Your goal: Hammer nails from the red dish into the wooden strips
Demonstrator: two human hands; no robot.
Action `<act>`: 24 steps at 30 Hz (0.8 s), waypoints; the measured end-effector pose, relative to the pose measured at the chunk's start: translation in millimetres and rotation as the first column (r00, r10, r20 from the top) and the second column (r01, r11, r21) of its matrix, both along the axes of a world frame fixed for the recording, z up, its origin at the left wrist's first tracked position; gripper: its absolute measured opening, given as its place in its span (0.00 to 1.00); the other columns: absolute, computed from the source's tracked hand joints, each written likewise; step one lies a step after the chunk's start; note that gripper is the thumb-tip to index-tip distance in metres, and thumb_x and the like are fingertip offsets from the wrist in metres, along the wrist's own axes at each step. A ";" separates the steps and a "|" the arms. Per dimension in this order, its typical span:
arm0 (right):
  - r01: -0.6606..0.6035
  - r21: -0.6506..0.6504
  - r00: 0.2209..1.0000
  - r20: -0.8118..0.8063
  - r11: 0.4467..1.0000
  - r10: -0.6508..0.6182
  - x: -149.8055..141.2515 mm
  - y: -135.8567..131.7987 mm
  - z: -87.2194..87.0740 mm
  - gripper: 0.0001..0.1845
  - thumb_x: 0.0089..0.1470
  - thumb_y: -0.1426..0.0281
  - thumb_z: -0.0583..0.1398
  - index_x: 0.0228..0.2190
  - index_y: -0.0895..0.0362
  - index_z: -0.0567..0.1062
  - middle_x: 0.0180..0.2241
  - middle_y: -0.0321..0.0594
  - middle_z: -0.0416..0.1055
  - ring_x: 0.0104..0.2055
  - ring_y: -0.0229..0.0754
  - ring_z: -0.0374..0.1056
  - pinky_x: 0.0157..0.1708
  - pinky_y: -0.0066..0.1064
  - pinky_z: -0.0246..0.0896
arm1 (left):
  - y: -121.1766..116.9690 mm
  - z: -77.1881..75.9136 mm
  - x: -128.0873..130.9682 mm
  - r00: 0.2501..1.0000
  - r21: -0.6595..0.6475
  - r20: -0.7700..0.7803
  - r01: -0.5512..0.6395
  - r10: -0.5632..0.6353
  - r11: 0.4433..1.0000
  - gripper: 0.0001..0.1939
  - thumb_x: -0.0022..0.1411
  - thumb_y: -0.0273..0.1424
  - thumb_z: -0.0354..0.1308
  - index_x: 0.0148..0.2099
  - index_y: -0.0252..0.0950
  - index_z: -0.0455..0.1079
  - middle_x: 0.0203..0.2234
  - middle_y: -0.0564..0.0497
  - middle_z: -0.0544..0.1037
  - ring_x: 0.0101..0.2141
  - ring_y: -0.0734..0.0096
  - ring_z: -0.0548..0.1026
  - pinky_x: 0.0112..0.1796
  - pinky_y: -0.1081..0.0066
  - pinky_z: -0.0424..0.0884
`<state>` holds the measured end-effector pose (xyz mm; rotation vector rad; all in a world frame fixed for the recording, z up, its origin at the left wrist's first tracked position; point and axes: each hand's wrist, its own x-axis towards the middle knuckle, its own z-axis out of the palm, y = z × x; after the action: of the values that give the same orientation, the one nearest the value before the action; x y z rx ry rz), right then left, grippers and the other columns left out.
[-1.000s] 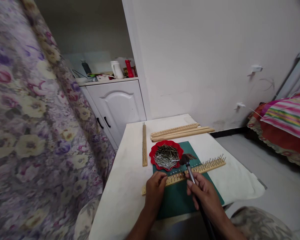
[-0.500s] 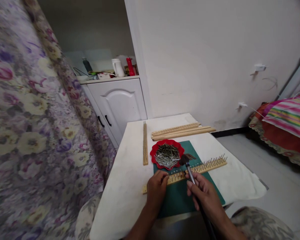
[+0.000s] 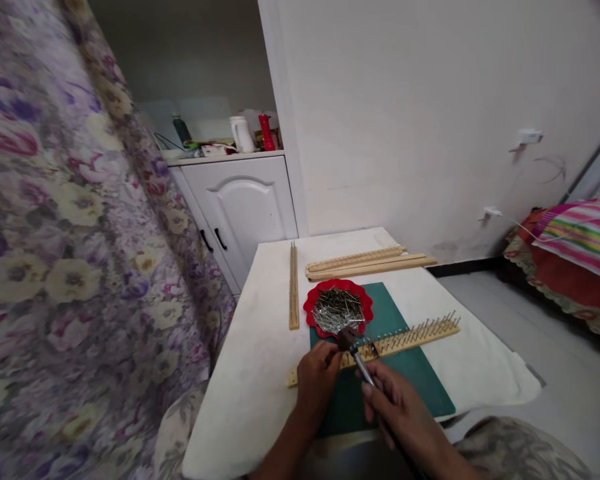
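Note:
My right hand (image 3: 397, 403) is wrapped round the handle of a hammer (image 3: 361, 365). The hammer's dark head is over the wooden strip, close beside the fingertips of my left hand (image 3: 317, 377). My left thumb and fingers are pinched on a nail at the strip, mostly hidden by the fingers and the hammer head. Rows of upright nails stand along the wooden strip (image 3: 405, 342), thickest toward its right end; its left end shows small holes. It lies slanted across a green mat (image 3: 360, 403). Just behind it sits a red scalloped dish (image 3: 310, 312) heaped with loose nails.
More wooden strips (image 3: 370, 265) lie at the back of the white-covered table (image 3: 240, 400). A narrow strip with nails (image 3: 294, 293) lies left of the dish. A floral curtain (image 3: 105, 267) hangs at the left, and a bed (image 3: 575, 257) stands at the far right.
The hammer head has moved left and down, from over the nailed part of the strip to beside my left fingertips. My left hand keeps its pinch at the strip. The view has shifted slightly.

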<state>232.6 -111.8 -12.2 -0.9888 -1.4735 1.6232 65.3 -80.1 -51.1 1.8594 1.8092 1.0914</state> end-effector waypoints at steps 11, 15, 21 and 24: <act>-0.032 0.084 0.994 0.111 0.996 0.022 0.1 -3.8 -0.1 0.12 0.58 0.60 0.53 0.37 0.55 0.65 0.17 0.25 0.63 0.10 0.28 0.51 0.09 0.19 0.43 | -1.2 0.8 -0.2 1.000 -0.017 -0.015 -0.016 0.015 1.000 0.07 0.56 0.27 0.51 0.28 0.36 0.69 0.23 0.54 0.71 0.25 0.75 0.68 0.27 0.76 0.58; -0.017 0.086 0.995 0.096 0.996 0.009 0.7 -4.1 1.3 0.11 0.58 0.61 0.53 0.37 0.55 0.66 0.17 0.25 0.63 0.10 0.28 0.51 0.09 0.19 0.43 | -0.5 1.6 -0.4 1.000 -0.007 -0.015 -0.010 0.010 1.000 0.07 0.56 0.28 0.52 0.30 0.36 0.70 0.25 0.53 0.73 0.27 0.74 0.70 0.28 0.75 0.59; 0.099 0.009 0.995 -0.004 0.995 -0.099 9.7 -1.3 5.2 0.15 0.57 0.60 0.54 0.41 0.56 0.64 0.18 0.24 0.64 0.08 0.26 0.50 0.09 0.18 0.42 | -4.4 8.0 -5.4 0.997 0.017 0.050 0.055 -0.055 0.998 0.06 0.57 0.28 0.53 0.34 0.37 0.72 0.29 0.52 0.75 0.30 0.71 0.72 0.33 0.74 0.65; 0.172 0.007 0.985 -0.015 0.985 -0.171 15.1 3.9 5.8 0.15 0.57 0.59 0.55 0.41 0.56 0.65 0.18 0.25 0.65 0.08 0.25 0.51 0.09 0.18 0.42 | -5.9 14.9 -11.7 0.996 0.036 0.055 0.071 -0.073 0.997 0.07 0.58 0.28 0.52 0.35 0.38 0.71 0.30 0.52 0.75 0.32 0.71 0.72 0.34 0.73 0.66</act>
<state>247.6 -107.9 -6.3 -1.0669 -1.3456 1.4968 53.6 -86.0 -36.2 1.8783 1.6898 1.1442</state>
